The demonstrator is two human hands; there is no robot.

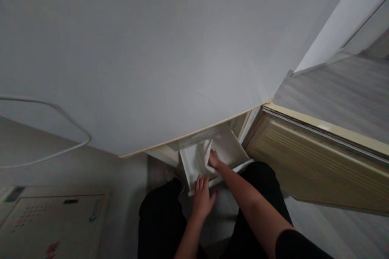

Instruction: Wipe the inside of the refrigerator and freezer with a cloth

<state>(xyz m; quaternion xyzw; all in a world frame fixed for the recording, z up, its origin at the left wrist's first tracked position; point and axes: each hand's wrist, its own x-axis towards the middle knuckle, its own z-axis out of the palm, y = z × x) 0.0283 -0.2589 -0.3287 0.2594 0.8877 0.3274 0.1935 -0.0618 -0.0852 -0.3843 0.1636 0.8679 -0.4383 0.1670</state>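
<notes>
A white pull-out drawer [234,147] juts from a low opening under a big pale panel. My right hand [213,159] is inside it, closed on a white cloth [208,151] that bunches up against the drawer's inner surface. At the drawer's near edge is my left hand [203,196], its fingers over the front rim and its thumb on the outer side. Part of the cloth and the fingertips of my right hand are hidden.
To the right an open door [316,158] with a ribbed, yellowish inner face stands beside my knee. A white cable [73,123] loops at the left. A pale metal box cover [57,222] is at lower left. Grey plank flooring [343,85] lies beyond the door.
</notes>
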